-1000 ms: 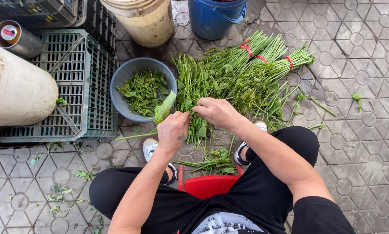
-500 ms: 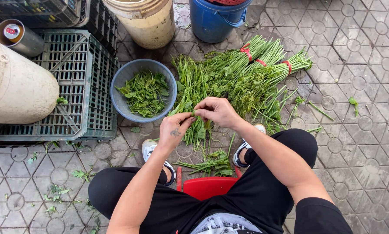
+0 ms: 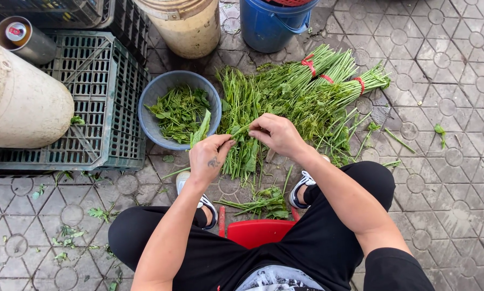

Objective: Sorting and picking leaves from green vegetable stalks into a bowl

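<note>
We see the left hand (image 3: 209,159) with its fingers pinched together on a green leafy stem (image 3: 201,129), whose leaf stands up over the near rim of the grey bowl (image 3: 149,110). The right hand (image 3: 277,134) is just beside it, fingers closed on the other end of the same stem (image 3: 241,129), so the stem runs between the two hands above the paved ground (image 3: 447,183). Under the hands lies a loose pile of greens (image 3: 247,108), spread from the bowl toward the tied bundles (image 3: 328,81), which are bound with red bands and lie to the right, behind the pile. The bowl holds picked leaves (image 3: 177,110) and stands on the ground, touching the side of a dark green plastic crate (image 3: 99,102). On the crate rests a large pale container (image 3: 21,108) lying on its side, with a metal can (image 3: 23,37) behind it. Farther back stand a cream bucket (image 3: 188,27) and a blue bucket (image 3: 271,24), near each other. Between the person's shoes (image 3: 304,186) lie discarded stems (image 3: 261,202), just in front of a red stool (image 3: 255,231) on which the person sits. Scraps of green are scattered on the paving to the left and right.
</note>
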